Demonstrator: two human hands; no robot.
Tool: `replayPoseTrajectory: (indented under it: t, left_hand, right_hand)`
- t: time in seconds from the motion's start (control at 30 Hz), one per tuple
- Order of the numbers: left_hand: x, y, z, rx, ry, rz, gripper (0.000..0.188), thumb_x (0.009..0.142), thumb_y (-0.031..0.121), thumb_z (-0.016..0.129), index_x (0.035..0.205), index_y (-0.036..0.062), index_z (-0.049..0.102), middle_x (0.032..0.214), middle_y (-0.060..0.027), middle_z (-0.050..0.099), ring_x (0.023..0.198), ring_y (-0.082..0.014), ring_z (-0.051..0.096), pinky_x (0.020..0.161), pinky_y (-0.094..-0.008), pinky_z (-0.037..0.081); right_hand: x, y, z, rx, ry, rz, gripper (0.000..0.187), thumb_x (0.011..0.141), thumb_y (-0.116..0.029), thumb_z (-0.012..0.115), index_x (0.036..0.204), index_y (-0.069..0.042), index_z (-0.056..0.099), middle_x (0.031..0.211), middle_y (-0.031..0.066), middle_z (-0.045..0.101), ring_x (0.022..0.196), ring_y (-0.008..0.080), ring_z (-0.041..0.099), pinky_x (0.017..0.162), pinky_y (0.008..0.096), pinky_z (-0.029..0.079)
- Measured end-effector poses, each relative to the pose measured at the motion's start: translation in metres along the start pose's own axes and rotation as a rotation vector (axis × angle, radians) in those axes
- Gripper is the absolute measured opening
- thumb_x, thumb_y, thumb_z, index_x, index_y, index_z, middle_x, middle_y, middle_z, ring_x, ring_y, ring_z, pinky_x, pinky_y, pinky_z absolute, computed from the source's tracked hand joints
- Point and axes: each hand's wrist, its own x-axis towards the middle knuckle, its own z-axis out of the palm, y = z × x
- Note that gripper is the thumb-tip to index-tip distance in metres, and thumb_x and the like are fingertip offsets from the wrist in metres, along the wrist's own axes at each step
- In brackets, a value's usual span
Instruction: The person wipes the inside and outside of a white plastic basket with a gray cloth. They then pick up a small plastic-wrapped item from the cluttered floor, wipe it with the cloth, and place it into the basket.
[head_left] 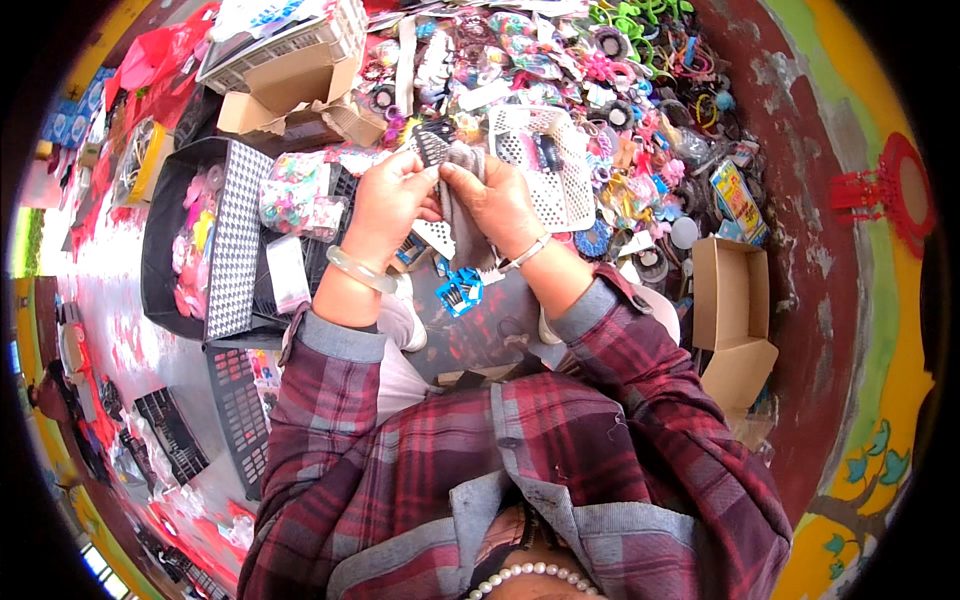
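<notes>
A soft grey-brown piece of fabric (pixel 466 225) hangs between my hands, with a dark striped part at its top; I cannot tell exactly what it is. My left hand (pixel 388 203) pinches its upper left edge between thumb and fingers. Close beside it, my right hand (pixel 497 205) grips the same fabric with the thumb on top. Below them, small blue cards with dark pieces (pixel 460 292) lie near my feet. Just beyond my right hand stands a white perforated basket (pixel 565 190) with a few dark items inside.
A large pile of colourful hair accessories (pixel 640 130) spreads ahead and to the right. An open cardboard box (pixel 735 290) stands at right. To the left are a black bin with a houndstooth panel (pixel 238 240), clear bags of colourful pieces (pixel 292 190) and a torn carton (pixel 290 90).
</notes>
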Motion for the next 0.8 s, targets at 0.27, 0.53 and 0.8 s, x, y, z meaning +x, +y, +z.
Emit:
replayPoseTrajectory:
  t: [0.27,0.53,0.8]
  left_hand:
    - [0.000,0.012,-0.034,-0.237,0.153,0.070,0.010,0.085,0.011,0.055,0.077,0.0076,0.052,0.070,-0.0061,0.059,0.052,-0.0120,0.057,0.046,-0.0197,0.046]
    - [0.004,0.014,-0.068,0.877,0.504,0.218,0.014,0.084,0.009,0.055,0.070,0.0065,0.052,0.067,-0.0028,0.060,0.054,-0.0119,0.056,0.048,-0.0222,0.043]
    - [-0.011,0.003,-0.004,-0.263,-0.252,0.179,0.046,0.080,0.002,0.056,0.124,-0.0037,0.045,0.119,-0.0096,0.052,0.103,-0.0142,0.050,0.087,-0.0260,0.039]
  right_hand:
    - [0.003,-0.004,-0.011,0.318,0.103,0.290,0.038,0.090,-0.035,0.048,0.097,0.001,0.060,0.085,0.0063,0.061,0.076,0.0128,0.055,0.068,0.0288,0.044]
    - [0.008,0.012,-0.006,0.164,0.283,0.124,0.031,0.081,-0.024,0.056,0.100,0.001,0.058,0.090,0.0178,0.063,0.083,0.0251,0.060,0.075,0.0330,0.045]
    - [0.005,-0.007,-0.007,0.816,-0.150,0.420,0.034,0.090,-0.037,0.046,0.100,-0.007,0.057,0.088,0.0032,0.061,0.075,0.0146,0.058,0.067,0.0294,0.046]
